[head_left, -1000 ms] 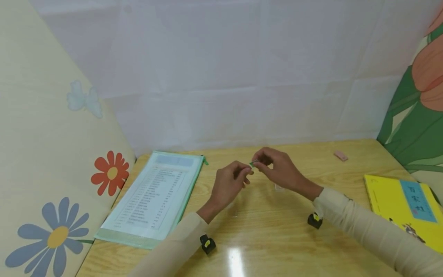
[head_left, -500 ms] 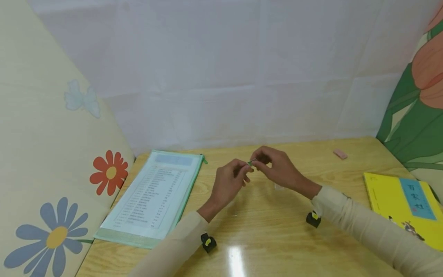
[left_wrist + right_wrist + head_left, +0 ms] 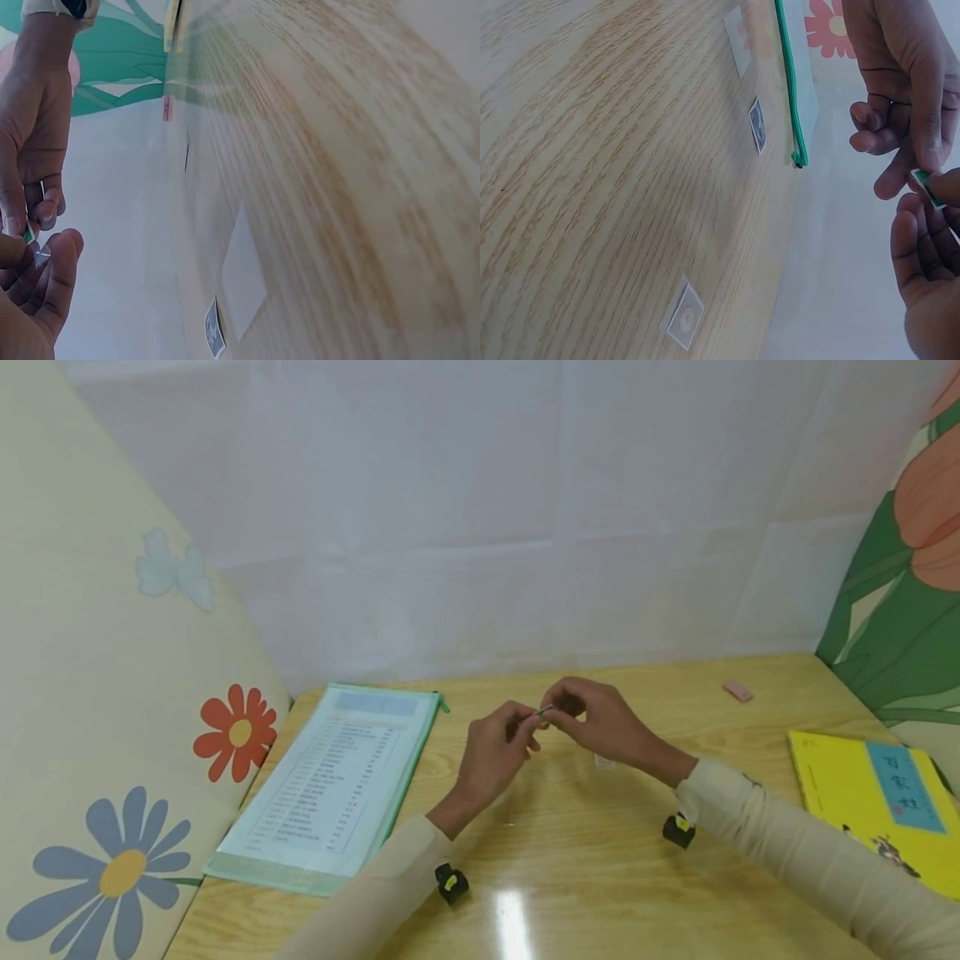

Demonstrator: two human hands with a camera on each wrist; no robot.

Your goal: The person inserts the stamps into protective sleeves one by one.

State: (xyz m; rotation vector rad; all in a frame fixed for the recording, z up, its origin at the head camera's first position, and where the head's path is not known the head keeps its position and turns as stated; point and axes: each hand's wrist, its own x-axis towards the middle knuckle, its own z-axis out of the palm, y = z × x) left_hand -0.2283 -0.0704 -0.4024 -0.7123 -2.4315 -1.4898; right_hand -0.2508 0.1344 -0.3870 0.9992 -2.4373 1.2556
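Note:
In the head view my left hand (image 3: pixel 491 756) and right hand (image 3: pixel 603 718) meet fingertip to fingertip above the wooden table. Between them shows a small green stamp (image 3: pixel 928 188) with a white, toothed edge, pinched by the right thumb and fingers. The left thumb and fingers pinch a small clear plastic sleeve (image 3: pixel 42 257) beside the stamp, most of it hidden by the fingers. A dark stamp with a white border (image 3: pixel 757 125) lies on the table below, and near it is a pale, flat rectangle (image 3: pixel 244 277). Another stamp (image 3: pixel 686 319) lies on a clear sleeve under the right hand.
A mint-edged zip folder (image 3: pixel 322 785) with a printed list lies at the left. At the right is a yellow book (image 3: pixel 840 785), with a small pink block (image 3: pixel 738 692) farther back. A white cloth wall (image 3: pixel 450 527) stands behind the table.
Both hands stay nearly in place with fingertips slightly closer together. The green stamp has turned and shows as a thinner sliver in the head view.

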